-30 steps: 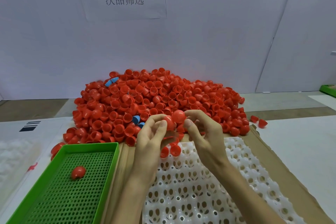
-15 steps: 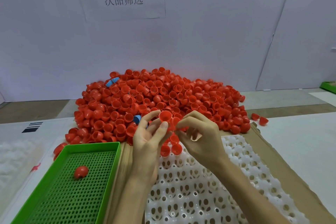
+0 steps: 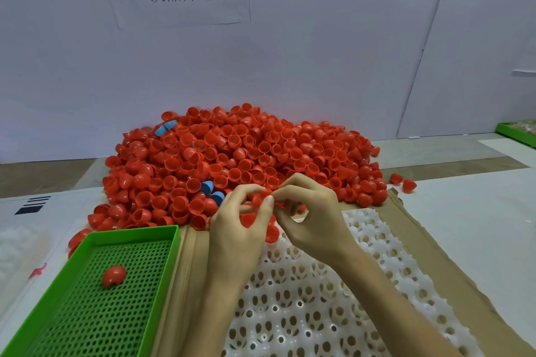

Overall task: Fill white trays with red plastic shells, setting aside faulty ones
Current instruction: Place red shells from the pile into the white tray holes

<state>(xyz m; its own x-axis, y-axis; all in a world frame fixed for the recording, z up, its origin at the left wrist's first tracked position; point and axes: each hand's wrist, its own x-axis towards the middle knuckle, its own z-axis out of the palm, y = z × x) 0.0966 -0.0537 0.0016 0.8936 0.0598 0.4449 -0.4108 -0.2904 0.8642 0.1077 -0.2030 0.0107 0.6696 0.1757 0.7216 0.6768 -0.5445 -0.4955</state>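
Red shell pile [image 3: 246, 159] at 12 o'clock, against the wall; a few blue pieces [image 3: 206, 187] mixed in. White tray [image 3: 319, 307] at 6 o'clock, on cardboard [image 3: 435, 243]; one edge shell [image 3: 272, 234] sits at its far end. Green tray [image 3: 95, 316] at 8 o'clock contains a lone shell [image 3: 114, 275]. Wall sign [image 3: 179, 9] at 12 o'clock reads 次品筛选; upper line cropped. My left hand [image 3: 235, 235] curls around the held shell [image 3: 259, 198], thumb and fingers gripping. My right hand [image 3: 313, 220] pinches its rim, thumb to forefinger.
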